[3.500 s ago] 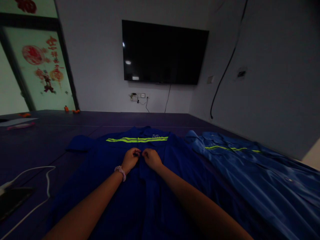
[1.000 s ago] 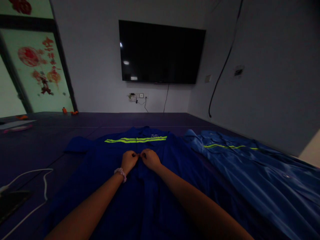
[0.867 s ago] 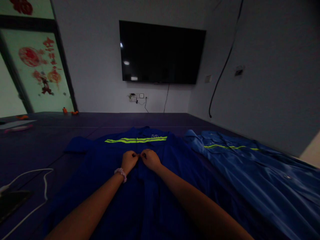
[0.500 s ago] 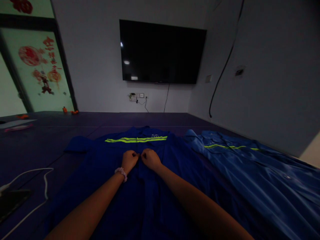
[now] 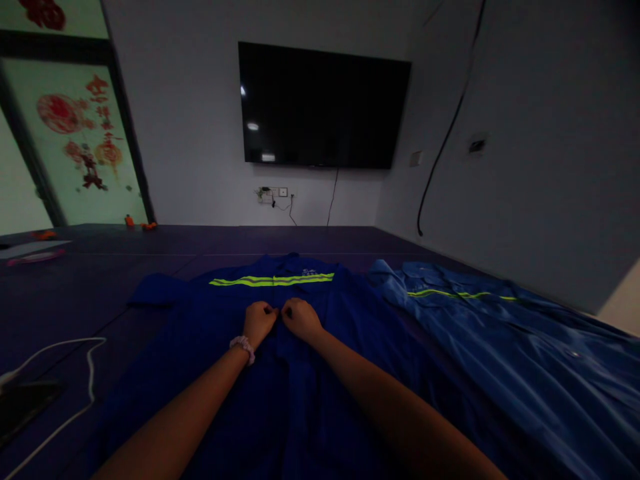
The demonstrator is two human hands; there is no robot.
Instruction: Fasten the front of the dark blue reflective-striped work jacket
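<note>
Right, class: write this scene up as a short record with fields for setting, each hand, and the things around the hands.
Setting: dim room, dark purple floor mat, black wall-mounted television
Left hand: closed, pinching the front opening of the dark blue work jacket with a yellow reflective stripe
Right hand: closed, pinching the same opening, close beside the left
Left wrist: pale scrunchie
Nearby: lighter blue work jacket on the right; white cable on the left

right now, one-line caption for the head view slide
Both hands, left hand and right hand, pinch the front of a dark blue work jacket.
</note>
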